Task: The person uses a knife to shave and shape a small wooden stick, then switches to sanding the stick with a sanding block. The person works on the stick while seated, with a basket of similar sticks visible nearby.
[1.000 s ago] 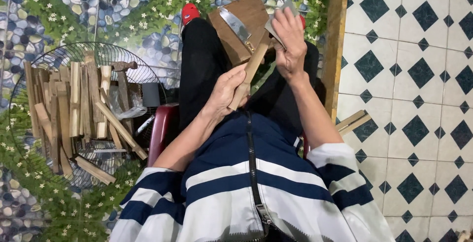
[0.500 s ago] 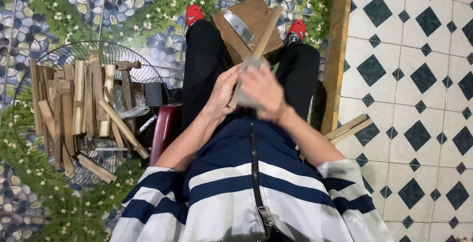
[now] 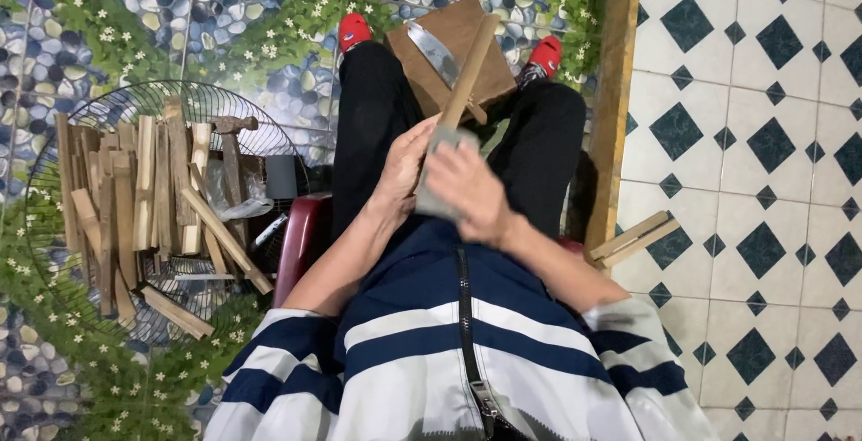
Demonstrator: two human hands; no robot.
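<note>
A seated person, seen from above, worked over their lap. The left hand (image 3: pixel 402 164) was curled around the near end of a long, pale wooden stick (image 3: pixel 467 71), smooth and square-edged, which slanted up and away across the knees. The right hand (image 3: pixel 467 188) was closed over a grey, matte sanding pad (image 3: pixel 437 171) pressed against the stick's lower part; this hand looked blurred.

Beyond the hands, between the black-trousered legs, a flat brown wooden board (image 3: pixel 449 50) lay on the floor, with a broad steel cleaver blade (image 3: pixel 434 50) lying on it. The stick's far end crossed above the board.

To the left, a round wire fan grille (image 3: pixel 193 100) held a heap of rough split wood pieces (image 3: pixel 135 194). A dark red plastic chair (image 3: pixel 301 239) edge showed beside the left arm. Two loose wood strips (image 3: pixel 633 239) lay on the white, diamond-patterned tiles at the right.
</note>
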